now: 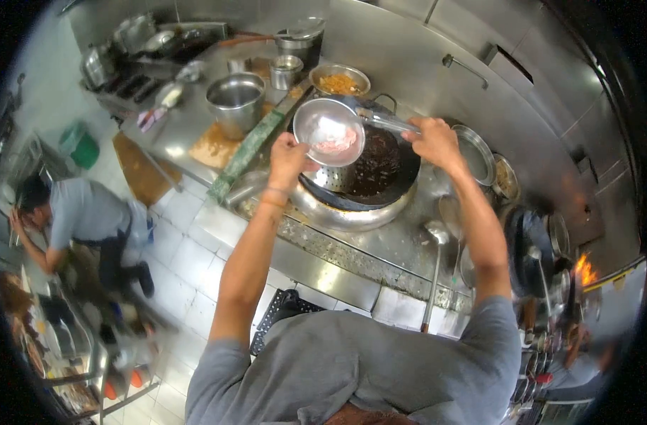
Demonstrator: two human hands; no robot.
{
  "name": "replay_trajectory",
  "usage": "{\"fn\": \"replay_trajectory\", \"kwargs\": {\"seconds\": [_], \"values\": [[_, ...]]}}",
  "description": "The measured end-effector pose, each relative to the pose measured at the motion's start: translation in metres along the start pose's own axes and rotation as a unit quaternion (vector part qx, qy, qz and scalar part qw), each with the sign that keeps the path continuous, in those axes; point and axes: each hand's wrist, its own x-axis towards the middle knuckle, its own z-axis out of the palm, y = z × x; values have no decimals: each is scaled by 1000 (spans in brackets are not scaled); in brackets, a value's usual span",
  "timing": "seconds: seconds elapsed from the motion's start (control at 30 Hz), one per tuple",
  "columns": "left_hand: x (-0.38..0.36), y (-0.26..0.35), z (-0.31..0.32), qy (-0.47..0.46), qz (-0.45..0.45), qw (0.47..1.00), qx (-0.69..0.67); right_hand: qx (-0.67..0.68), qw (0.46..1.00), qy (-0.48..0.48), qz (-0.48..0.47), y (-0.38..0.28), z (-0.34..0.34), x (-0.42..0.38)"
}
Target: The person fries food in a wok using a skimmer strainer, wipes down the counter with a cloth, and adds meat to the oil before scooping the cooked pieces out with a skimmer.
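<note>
A metal bowl (pixel 311 122) with pale pink pieces (pixel 337 142) in it is tilted above the left part of a large dark wok (pixel 401 177). My left hand (pixel 289 157) is closed on the bowl's lower left rim. My right hand (pixel 434 143) grips a metal handle (pixel 387 122) that reaches left toward the bowl. Under the bowl shows a perforated metal strainer (pixel 332 177); whether the handle belongs to it is hidden. Dark, glossy food or sauce (pixel 378 161) lies in the wok.
Behind the wok stands a bowl of orange-yellow food (pixel 340 84). A steel pot (pixel 236 103) is at the left, a ladle (pixel 435 262) at the right. Flames (pixel 585 269) burn far right. A co-worker (pixel 90 212) bends down at the left.
</note>
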Motion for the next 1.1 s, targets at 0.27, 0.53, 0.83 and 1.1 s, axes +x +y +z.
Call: {"fn": "replay_trajectory", "kwargs": {"seconds": [0.27,0.53,0.83,1.1], "values": [[-17,24,10,-75,24,992,101,-100,977,8,-188,-34,-22,-18],[-8,14,5,-64,50,987,136,-47,991,74,-99,-22,-26,-19],[21,-7,-20,63,55,986,143,11,984,175,35,23,-34,-21],[11,19,-39,33,89,985,146,-61,989,61,119,53,8,-39]]}}
